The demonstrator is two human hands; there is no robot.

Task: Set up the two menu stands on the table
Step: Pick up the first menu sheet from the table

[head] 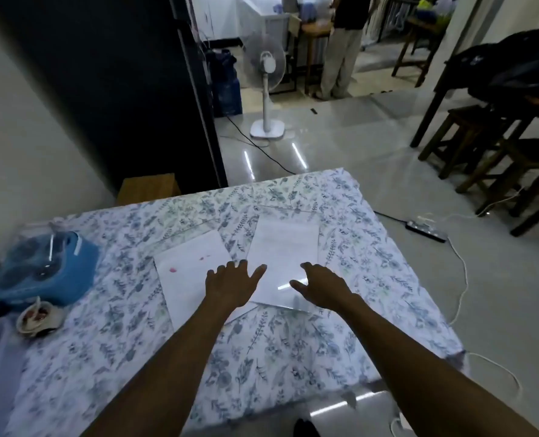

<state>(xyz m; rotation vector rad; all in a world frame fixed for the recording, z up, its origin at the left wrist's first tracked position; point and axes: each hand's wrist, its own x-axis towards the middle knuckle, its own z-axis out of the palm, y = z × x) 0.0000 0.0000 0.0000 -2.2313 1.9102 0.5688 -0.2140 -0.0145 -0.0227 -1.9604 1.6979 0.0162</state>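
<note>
Clear stands [285,263] [195,272] lie flat on the table [372,279]; your left hand [230,287] and right hand [323,287] hover released, so grasp one stand's edge and raise it.

I see open tablecloth [261,357] near me | two flat stands [285,257] lie centre | blue bag [50,272] and cup [38,316] crowd left edge | right side free

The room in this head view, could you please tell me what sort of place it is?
Probably a small eatery or home dining room: a floral-clothed table, dark wooden stools beside another table, and a white pedestal fan on the tiled floor.
</note>
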